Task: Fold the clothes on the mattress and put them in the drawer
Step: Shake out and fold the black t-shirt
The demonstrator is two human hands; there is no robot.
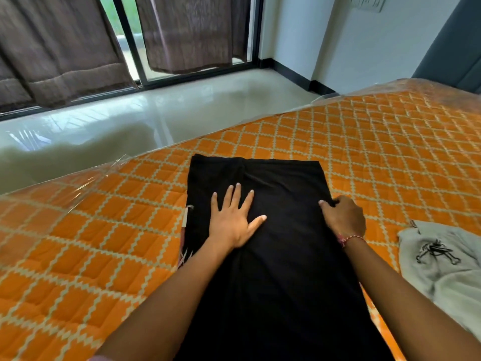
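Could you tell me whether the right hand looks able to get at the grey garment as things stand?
Probably yes: the grey garment lies just right of the right hand, with only bare mattress between them.

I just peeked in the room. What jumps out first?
The bright orange quilted mattress fills the view. A long black garment lies down its middle, the left hand pressed flat on it and the right hand gripping its right edge. A grey printed garment sits crumpled at the right.
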